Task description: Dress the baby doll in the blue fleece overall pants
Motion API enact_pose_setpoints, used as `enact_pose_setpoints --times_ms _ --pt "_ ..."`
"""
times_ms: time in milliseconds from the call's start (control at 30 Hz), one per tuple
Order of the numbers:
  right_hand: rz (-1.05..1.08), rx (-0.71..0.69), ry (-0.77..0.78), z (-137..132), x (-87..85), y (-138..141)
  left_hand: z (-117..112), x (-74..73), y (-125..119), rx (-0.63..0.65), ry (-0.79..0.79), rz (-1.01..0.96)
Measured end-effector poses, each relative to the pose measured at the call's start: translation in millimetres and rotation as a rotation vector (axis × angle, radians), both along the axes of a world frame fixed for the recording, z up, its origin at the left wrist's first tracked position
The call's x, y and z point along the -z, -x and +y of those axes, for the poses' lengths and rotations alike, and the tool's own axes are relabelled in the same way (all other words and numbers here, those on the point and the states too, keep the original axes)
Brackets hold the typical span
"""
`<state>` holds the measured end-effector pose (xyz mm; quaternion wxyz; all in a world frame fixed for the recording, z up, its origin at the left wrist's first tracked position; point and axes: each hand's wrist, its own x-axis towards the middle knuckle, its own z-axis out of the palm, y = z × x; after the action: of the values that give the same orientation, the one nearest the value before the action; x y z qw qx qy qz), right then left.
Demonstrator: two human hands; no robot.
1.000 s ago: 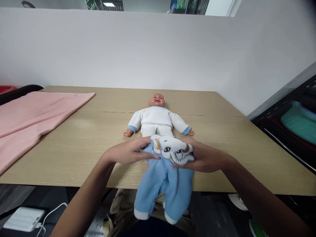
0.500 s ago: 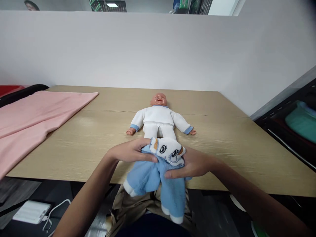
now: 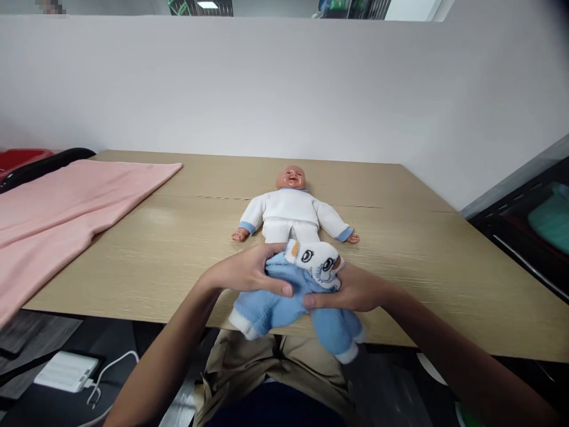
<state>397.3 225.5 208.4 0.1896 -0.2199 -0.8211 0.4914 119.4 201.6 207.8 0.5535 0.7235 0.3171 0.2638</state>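
A baby doll in a white suit with blue cuffs lies on its back on the wooden table, head away from me. Just in front of its legs I hold fluffy blue trousers with a white elephant patch at the top. My left hand grips the left side of the bunched waist, fingers curled round the cloth. My right hand grips the right side. The trouser legs are gathered up, with white cuffs showing at the table's near edge.
A pink cloth covers the table's left end. A white partition wall stands behind the table. A dark shelf with a teal thing is at the right. A white power bank with cable lies on the floor at the left.
Both hands have gathered the hanging trouser legs upward into a bunch and shifted slightly toward the doll's feet. The doll has not moved.
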Motion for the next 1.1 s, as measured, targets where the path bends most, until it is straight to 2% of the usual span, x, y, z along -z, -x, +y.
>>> enact_pose_setpoints --times_ms 100,167,267,367,433,533,667,733,800,867,933,1033,1100 --pt "0.044 0.016 0.149 0.2 2.8 -4.3 -0.3 7.9 11.1 0.178 0.174 -0.023" --pt "0.095 0.042 0.245 0.8 8.0 -6.0 -1.8 17.9 14.6 0.193 0.251 -0.105" --pt "0.057 -0.020 0.301 3.6 16.3 -7.3 -4.9 33.7 10.6 0.043 0.228 -0.313" --pt "0.009 -0.068 0.216 7.1 18.8 -8.2 -10.2 40.1 -1.0 -0.130 0.237 -0.436" --pt "0.035 -0.107 0.215 7.7 17.2 -8.3 -14.9 37.8 -8.7 -0.179 0.278 -0.424" --pt "0.114 -0.145 0.298 5.1 15.4 -7.8 -20.5 33.5 -13.6 -0.184 0.329 -0.344" --pt "0.133 -0.051 0.390 -0.8 24.2 -10.9 -22.3 39.6 -4.7 -0.046 0.393 -0.357" --pt "0.114 0.020 0.496 -3.0 32.4 -14.1 -23.3 45.8 1.6 0.043 0.405 -0.409" --pt "0.110 0.115 0.613 -4.5 38.5 -16.1 -25.6 51.0 4.5 0.018 0.384 -0.469" --pt "0.121 0.162 0.639 -5.5 39.0 -14.8 -28.7 53.5 2.3 -0.109 0.349 -0.531" --pt "0.135 0.097 0.582 -6.4 33.3 -9.5 -31.3 52.9 -3.8 -0.179 0.334 -0.581" --pt "0.115 -0.134 0.551 -7.9 20.4 2.1 -32.8 49.0 -13.6 -0.102 0.365 -0.573" --pt "0.078 -0.214 0.569 -10.0 13.6 8.7 -33.2 46.6 -16.6 -0.104 0.376 -0.519"
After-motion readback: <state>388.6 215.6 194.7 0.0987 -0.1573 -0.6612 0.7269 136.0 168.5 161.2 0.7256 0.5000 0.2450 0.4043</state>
